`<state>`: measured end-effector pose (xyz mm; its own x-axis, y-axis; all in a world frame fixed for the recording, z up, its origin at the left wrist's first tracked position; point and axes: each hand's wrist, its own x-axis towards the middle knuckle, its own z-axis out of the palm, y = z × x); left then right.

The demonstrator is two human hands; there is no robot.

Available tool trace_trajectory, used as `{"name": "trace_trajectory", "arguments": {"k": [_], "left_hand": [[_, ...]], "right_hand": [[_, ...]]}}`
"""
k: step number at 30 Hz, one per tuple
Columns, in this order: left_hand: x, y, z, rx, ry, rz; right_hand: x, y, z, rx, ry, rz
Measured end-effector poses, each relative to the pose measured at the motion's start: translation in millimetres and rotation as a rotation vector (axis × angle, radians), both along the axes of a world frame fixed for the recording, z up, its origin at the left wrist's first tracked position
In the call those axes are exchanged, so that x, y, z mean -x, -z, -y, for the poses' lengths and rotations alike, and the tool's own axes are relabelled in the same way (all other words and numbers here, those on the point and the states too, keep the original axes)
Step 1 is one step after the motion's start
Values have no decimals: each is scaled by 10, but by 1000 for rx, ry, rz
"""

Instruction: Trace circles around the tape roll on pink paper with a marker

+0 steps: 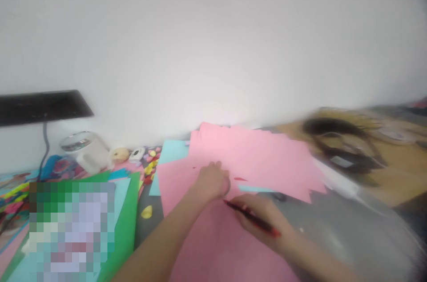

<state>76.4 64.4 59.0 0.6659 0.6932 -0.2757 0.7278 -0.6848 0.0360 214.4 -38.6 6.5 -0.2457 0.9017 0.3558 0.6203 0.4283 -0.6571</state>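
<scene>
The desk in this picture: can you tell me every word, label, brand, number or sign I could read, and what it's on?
None can be read.
Pale patch on the dark thing at right: too blurred.
Pen: no legible marking.
Pink sheets: no readable words.
Blocky patch at lower left: any text is hidden.

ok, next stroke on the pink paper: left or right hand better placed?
Right, most likely. The right hand grips a black-and-red pen-like tool, its tip angled down at the pink paper. The left hand is on the paper, apparently steadying it.
</scene>
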Motion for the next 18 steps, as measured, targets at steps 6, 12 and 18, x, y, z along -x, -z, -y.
{"name": "trace_trajectory", "arguments": {"k": [6, 12, 18], "left_hand": [[-7, 60, 68, -23, -28, 31], [-123, 109, 161, -27, -89, -13], [-210, 131, 190, -21, -143, -85]], "right_hand": [[-406, -353, -406, 229, 443, -519], [-81, -528, -1088, 332, 73, -495], [450, -472, -1459, 491, -297, 1]]}}
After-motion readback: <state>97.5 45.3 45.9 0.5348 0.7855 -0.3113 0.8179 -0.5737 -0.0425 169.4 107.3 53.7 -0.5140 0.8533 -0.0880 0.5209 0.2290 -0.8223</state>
